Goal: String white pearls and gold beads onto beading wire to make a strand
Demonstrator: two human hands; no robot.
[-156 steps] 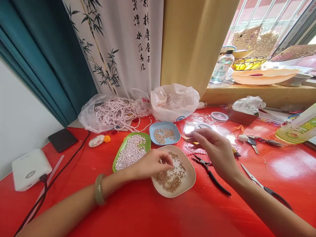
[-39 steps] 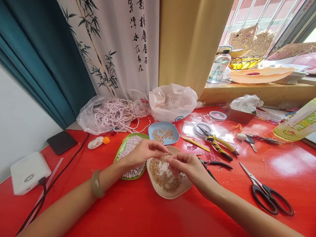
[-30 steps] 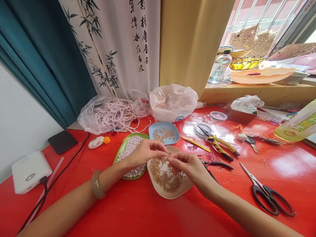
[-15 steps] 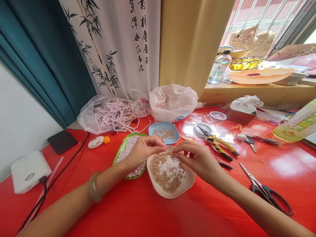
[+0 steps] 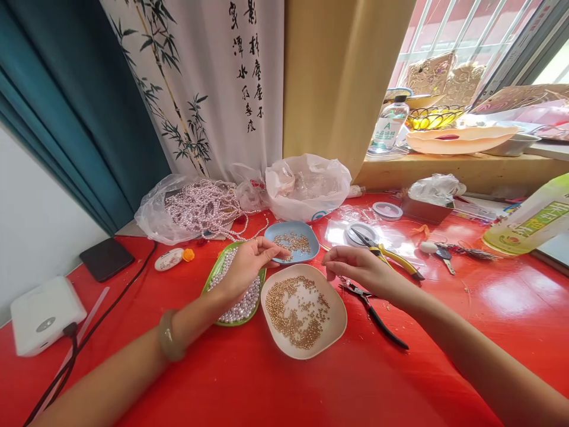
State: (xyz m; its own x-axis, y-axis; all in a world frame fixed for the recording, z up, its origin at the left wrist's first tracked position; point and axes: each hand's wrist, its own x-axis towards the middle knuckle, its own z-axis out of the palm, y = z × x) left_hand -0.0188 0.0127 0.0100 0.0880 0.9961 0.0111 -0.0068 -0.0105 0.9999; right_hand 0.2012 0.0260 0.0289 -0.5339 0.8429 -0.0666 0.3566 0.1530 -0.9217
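Note:
My left hand (image 5: 251, 261) is pinched over the right edge of the green tray (image 5: 240, 322) of pearly beads, fingertips by the blue dish (image 5: 313, 243); what it holds is too small to name. My right hand (image 5: 355, 267) is closed, fingertips together above the right rim of the white dish (image 5: 335, 332); anything in it is too small to make out. Gold beads (image 5: 278, 308) lie in the white dish, and smaller gold ones in the blue dish. Black-handled pliers (image 5: 377, 317) rest beside the white dish, partly below my right forearm.
Yellow-handled pliers (image 5: 402, 264) and a spool (image 5: 361, 235) lie behind my right hand. Plastic bags (image 5: 306, 187), one with bead strands (image 5: 202, 204), stand at the back. A bottle (image 5: 531, 222) is at the right, a white box (image 5: 48, 317) at the left.
My hands have moved apart, the left one leftward and the right one rightward. Black-handled pliers now show more fully beside the white dish. The scissors are hidden from sight. The view has shifted slightly.

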